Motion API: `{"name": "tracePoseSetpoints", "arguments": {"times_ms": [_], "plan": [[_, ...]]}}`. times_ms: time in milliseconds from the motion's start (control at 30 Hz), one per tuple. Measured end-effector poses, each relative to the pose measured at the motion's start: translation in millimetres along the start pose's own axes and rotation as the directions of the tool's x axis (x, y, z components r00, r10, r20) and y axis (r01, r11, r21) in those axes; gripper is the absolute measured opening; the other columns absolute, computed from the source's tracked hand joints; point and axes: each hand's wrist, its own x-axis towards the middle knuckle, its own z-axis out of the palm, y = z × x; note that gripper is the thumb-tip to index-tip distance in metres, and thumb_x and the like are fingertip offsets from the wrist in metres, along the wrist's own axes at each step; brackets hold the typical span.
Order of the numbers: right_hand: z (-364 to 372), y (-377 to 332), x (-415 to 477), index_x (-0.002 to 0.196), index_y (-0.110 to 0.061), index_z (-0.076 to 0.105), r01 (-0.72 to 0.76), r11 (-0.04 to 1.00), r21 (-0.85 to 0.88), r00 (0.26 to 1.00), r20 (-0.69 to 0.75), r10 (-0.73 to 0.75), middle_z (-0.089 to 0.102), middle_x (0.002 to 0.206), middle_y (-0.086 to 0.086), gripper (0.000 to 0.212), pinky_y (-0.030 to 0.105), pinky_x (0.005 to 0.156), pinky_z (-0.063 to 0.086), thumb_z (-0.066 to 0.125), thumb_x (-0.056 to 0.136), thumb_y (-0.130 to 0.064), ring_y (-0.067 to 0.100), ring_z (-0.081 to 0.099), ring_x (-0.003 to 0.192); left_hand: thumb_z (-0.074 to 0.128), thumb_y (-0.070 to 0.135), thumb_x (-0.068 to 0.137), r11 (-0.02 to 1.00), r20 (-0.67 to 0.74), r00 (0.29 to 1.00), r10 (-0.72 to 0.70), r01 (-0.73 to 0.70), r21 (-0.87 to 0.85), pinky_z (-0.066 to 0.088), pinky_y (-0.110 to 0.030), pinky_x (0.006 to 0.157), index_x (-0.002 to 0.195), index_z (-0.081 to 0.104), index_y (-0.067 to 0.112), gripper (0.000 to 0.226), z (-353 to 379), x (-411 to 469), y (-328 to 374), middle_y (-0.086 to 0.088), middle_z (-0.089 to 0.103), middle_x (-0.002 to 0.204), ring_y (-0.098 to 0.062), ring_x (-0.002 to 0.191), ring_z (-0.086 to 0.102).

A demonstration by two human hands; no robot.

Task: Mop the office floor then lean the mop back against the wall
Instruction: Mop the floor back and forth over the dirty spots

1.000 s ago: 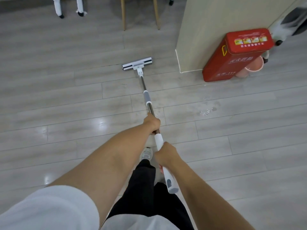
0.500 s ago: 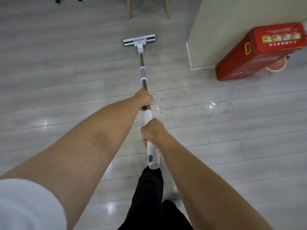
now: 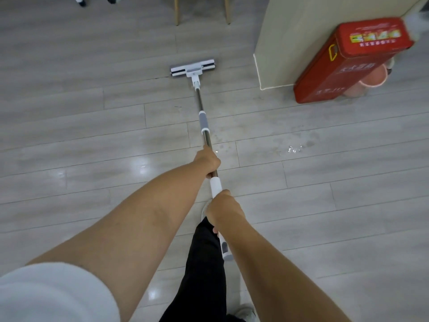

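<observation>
I see the mop (image 3: pixel 204 126) stretched out ahead over the floor (image 3: pixel 92 126). Its flat white mop head (image 3: pixel 192 68) lies across the grey wood-look planks, well short of the far chair legs. The left hand (image 3: pixel 209 162) is wrapped tight round the bare metal part of the shaft, just above the white grip. The right hand (image 3: pixel 224 209) is curled round that white grip lower down, and the grey-tipped end of the handle sticks out below it. Both arms reach forward, the left one from a white sleeve (image 3: pixel 46 296).

The planks run left to right and are glossy. I can pick out bright glints on them left of the shaft and near the bottom edge. To the right of the shaft the floor carries a dull, damp-looking patch. A small cluster of water drops (image 3: pixel 294 148) shines there, well apart from the mop head.

At the upper right a cream wall corner (image 3: pixel 301 31) meets the floor. A red case (image 3: pixel 343 63) with a yellow handle stands against its side, and a pink bucket (image 3: pixel 371 82) sits just behind the case, partly hidden. At the top edge stand two wooden chair legs (image 3: pixel 177 10), and further left I make out black-and-white casters (image 3: pixel 80 1). Below the hands a black trouser leg (image 3: pixel 206 263) and a pale shoe (image 3: pixel 245 312) show.
</observation>
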Motion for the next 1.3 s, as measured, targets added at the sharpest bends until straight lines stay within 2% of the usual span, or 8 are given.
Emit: {"name": "tracePoseSetpoints", "arguments": {"times_ms": [233, 367, 500, 567, 767, 933, 1133, 1300], "plan": [[49.0, 148.6, -91.3, 0.133, -0.01, 0.038, -0.021, 0.999, 0.043, 0.997, 0.081, 0.017, 0.057, 0.081, 0.008, 0.04, 0.033, 0.048, 0.052, 0.055, 0.096, -0.007, 0.022, 0.061, 0.054, 0.053, 0.006, 0.095, 0.999, 0.002, 1.0, -0.015, 0.015, -0.028, 0.055, -0.037, 0.047, 0.137, 0.039, 0.007, 0.044, 119.6, -131.2, -55.8, -0.011, 0.05, 0.084, -0.027, 0.063, 0.059], [99.5, 249.4, -157.9, 0.141, -0.014, 0.034, -0.065, 0.997, 0.03, 0.988, 0.143, 0.06, 0.066, 0.097, 0.012, 0.048, 0.039, 0.077, 0.062, 0.054, 0.098, -0.01, 0.025, 0.071, 0.074, 0.057, 0.009, 0.09, 0.999, 0.019, 0.999, -0.03, 0.031, -0.034, 0.061, -0.041, 0.056, 0.125, 0.044, 0.009, 0.037, 207.7, -223.3, -108.0, -0.012, 0.054, 0.087, -0.027, 0.069, 0.062], [135.4, 327.4, -220.0, 0.141, -0.012, 0.033, -0.06, 0.998, -0.033, 0.982, 0.177, 0.065, 0.062, 0.083, 0.01, 0.046, 0.037, 0.07, 0.061, 0.048, 0.098, -0.008, 0.024, 0.068, 0.062, 0.052, 0.008, 0.092, 0.998, 0.035, 0.998, -0.047, 0.049, -0.045, 0.06, -0.037, 0.056, 0.121, 0.046, 0.008, 0.029, 266.4, -310.6, -148.2, -0.01, 0.053, 0.081, -0.024, 0.065, 0.059], [142.1, 345.9, -237.2, 0.141, -0.012, 0.036, -0.043, 0.997, -0.061, 0.983, 0.177, 0.053, 0.063, 0.091, 0.009, 0.047, 0.037, 0.078, 0.061, 0.051, 0.096, -0.009, 0.026, 0.072, 0.081, 0.048, 0.007, 0.097, 0.997, 0.038, 0.999, -0.034, 0.036, -0.073, 0.05, -0.033, 0.046, 0.128, 0.044, 0.007, 0.032, 279.4, -333.2, -158.8, -0.008, 0.051, 0.081, -0.021, 0.062, 0.054], [125.4, 337.7, -236.8, 0.143, -0.005, 0.039, -0.076, 0.996, -0.047, 0.982, 0.171, 0.083, 0.066, 0.075, 0.013, 0.048, 0.031, 0.049, 0.051, 0.052, 0.097, -0.008, 0.021, 0.06, 0.038, 0.052, 0.008, 0.095, 0.989, 0.046, 0.998, -0.029, 0.036, -0.144, 0.05, -0.029, 0.039, 0.136, 0.043, 0.008, 0.042, 261.0, -336.5, -144.9, -0.009, 0.054, 0.087, -0.023, 0.065, 0.061], [109.5, 307.5, -212.6, 0.135, -0.004, 0.047, -0.139, 0.99, -0.035, 0.976, 0.165, 0.143, 0.066, 0.076, 0.013, 0.04, 0.029, 0.051, 0.055, 0.053, 0.096, -0.008, 0.021, 0.06, 0.041, 0.052, 0.006, 0.092, 0.971, 0.056, 0.998, -0.036, 0.049, -0.234, 0.061, -0.039, 0.055, 0.132, 0.044, 0.01, 0.041, 242.5, -306.2, -129.7, -0.013, 0.058, 0.098, -0.027, 0.072, 0.064], [89.5, 238.4, -181.4, 0.109, -0.005, 0.048, -0.065, 0.998, -0.011, 0.987, 0.145, 0.066, 0.063, 0.074, 0.011, 0.014, 0.034, 0.056, 0.057, 0.051, 0.095, -0.006, 0.024, 0.061, 0.049, 0.051, 0.006, 0.091, 0.982, 0.01, 0.999, -0.031, 0.032, -0.184, 0.056, -0.035, 0.043, 0.12, 0.051, 0.006, 0.029, 185.2, -248.5, -113.3, -0.014, 0.06, 0.091, -0.029, 0.067, 0.066], [78.4, 168.0, -150.9, 0.132, -0.003, 0.049, -0.022, 1.0, -0.011, 0.988, 0.15, 0.023, 0.055, 0.073, 0.006, 0.036, 0.022, 0.037, 0.035, 0.054, 0.097, -0.009, 0.015, 0.053, 0.043, 0.051, 0.007, 0.093, 0.99, 0.012, 0.999, -0.029, 0.031, -0.138, 0.056, -0.035, 0.044, 0.124, 0.047, 0.009, 0.032, 127.3, -194.5, -103.7, -0.011, 0.055, 0.09, -0.03, 0.068, 0.066]]}}
